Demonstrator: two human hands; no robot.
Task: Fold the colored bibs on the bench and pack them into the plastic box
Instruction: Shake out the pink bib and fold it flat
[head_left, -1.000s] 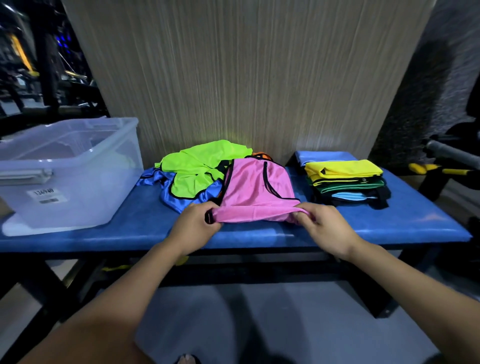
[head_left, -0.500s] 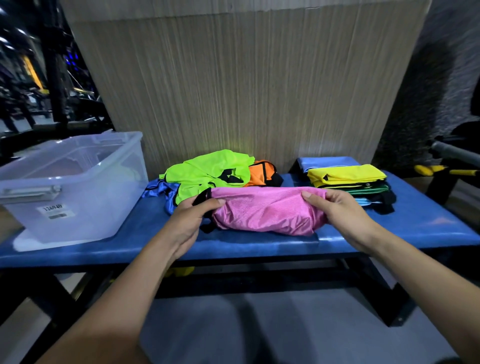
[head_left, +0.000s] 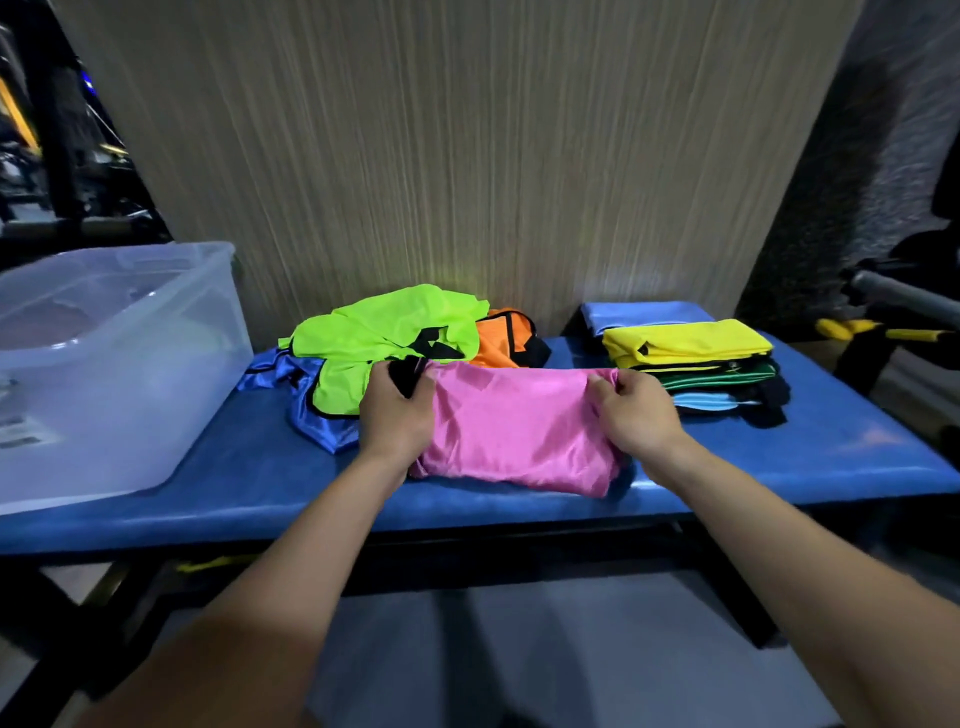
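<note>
Two hands clamped on one pink bib (head_left: 514, 426), folded flat near the front edge of the blue bench (head_left: 249, 467). Left hand (head_left: 397, 410) pinching the far left corner, fingers curled over black trim; right hand (head_left: 636, 410) pinching the far right corner, thumb and fingers closed on the cloth. Thin, shiny, very light fabric by the look of it: limp, probably slippery, likely to slump out of a fold unless held at both corners and pressed flat. Best taken by the trimmed edges. Just behind, loose and unfolded: green bib (head_left: 384, 332), blue bib (head_left: 322, 426), orange bib (head_left: 506, 340). Further right, folded stack (head_left: 691, 358), yellow on top. Far left, plastic box (head_left: 114, 364), resting on the bench.
</note>
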